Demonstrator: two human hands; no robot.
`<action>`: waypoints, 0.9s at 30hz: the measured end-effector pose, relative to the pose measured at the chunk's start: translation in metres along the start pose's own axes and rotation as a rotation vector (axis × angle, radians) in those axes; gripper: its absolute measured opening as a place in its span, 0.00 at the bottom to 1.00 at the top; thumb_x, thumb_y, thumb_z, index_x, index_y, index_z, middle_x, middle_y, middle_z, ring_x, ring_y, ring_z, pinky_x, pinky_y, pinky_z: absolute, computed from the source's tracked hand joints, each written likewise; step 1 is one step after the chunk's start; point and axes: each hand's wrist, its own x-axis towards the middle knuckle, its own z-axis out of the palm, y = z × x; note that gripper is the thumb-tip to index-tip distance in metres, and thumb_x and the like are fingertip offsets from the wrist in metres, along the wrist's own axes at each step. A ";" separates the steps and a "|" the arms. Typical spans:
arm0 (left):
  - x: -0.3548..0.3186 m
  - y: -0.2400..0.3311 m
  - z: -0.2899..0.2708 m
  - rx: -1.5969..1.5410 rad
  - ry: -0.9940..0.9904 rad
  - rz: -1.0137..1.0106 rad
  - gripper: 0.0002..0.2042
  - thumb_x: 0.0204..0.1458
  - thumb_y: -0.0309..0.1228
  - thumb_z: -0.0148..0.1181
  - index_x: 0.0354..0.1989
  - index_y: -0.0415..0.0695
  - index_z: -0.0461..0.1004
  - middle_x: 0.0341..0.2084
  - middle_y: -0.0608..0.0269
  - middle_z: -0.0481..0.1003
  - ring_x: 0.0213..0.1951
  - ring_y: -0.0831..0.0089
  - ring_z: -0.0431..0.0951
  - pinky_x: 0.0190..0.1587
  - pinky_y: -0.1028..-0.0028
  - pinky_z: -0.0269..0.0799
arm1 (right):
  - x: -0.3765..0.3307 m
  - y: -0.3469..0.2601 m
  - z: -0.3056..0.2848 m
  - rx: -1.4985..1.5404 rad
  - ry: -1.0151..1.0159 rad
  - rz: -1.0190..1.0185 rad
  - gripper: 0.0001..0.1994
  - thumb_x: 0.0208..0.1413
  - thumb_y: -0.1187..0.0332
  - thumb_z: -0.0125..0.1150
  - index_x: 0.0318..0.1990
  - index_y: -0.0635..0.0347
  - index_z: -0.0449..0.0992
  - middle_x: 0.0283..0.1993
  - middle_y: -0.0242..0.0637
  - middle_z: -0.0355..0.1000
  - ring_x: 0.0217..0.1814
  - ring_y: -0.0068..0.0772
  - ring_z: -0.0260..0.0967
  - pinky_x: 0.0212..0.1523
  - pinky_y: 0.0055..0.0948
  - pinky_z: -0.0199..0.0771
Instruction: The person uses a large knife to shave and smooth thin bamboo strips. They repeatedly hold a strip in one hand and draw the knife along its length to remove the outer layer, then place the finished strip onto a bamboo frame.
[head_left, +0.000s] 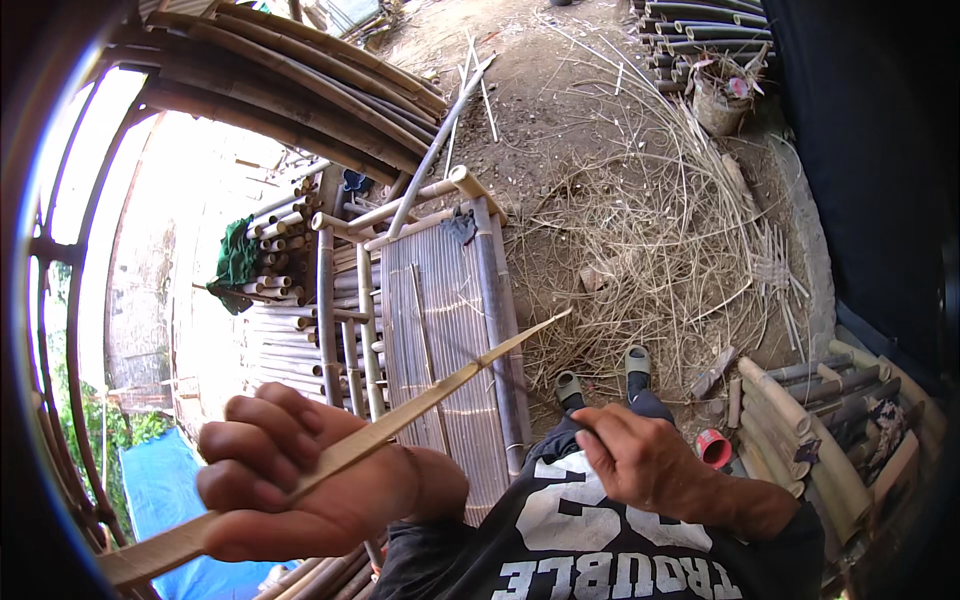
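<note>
My left hand (300,475) is closed around a long flat bamboo strip (470,370) that runs from the lower left up to a thin tip at the middle of the picture. My right hand (640,460) is closed in front of my black shirt, gripping what looks like a thin dark blade (520,385) that lies against the strip; the blade is hard to make out. Below the strip stands a bamboo bench (440,300) with a slatted top.
Dry bamboo shavings (660,230) cover the ground at right. Cut bamboo poles (280,240) are stacked at left with a green cloth (237,262) on them. More poles (820,420) lie at lower right beside a red roll (714,448). A blue tarp (160,490) lies at lower left.
</note>
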 end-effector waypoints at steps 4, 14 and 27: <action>-0.012 0.008 -0.007 -0.204 -0.044 0.011 0.24 0.66 0.51 0.37 0.18 0.53 0.50 0.16 0.73 0.49 0.19 0.81 0.46 0.24 0.78 0.46 | 0.013 -0.035 0.005 -0.015 -0.011 -0.104 0.11 0.60 0.68 0.55 0.42 0.70 0.71 0.30 0.46 0.71 0.26 0.42 0.74 0.23 0.33 0.77; -0.021 0.010 0.001 -0.274 0.013 -0.025 0.24 0.63 0.50 0.46 0.17 0.52 0.52 0.15 0.72 0.51 0.16 0.82 0.47 0.20 0.79 0.44 | 0.023 -0.027 0.006 -0.103 0.035 -0.050 0.09 0.59 0.69 0.55 0.39 0.69 0.71 0.25 0.42 0.68 0.22 0.39 0.73 0.21 0.34 0.76; -0.018 0.003 0.000 -0.163 0.003 -0.098 0.24 0.47 0.61 0.45 0.19 0.52 0.53 0.15 0.73 0.52 0.14 0.83 0.50 0.13 0.82 0.47 | 0.033 -0.023 0.030 -0.055 0.040 -0.010 0.10 0.58 0.67 0.57 0.39 0.68 0.71 0.28 0.43 0.69 0.22 0.40 0.73 0.22 0.33 0.76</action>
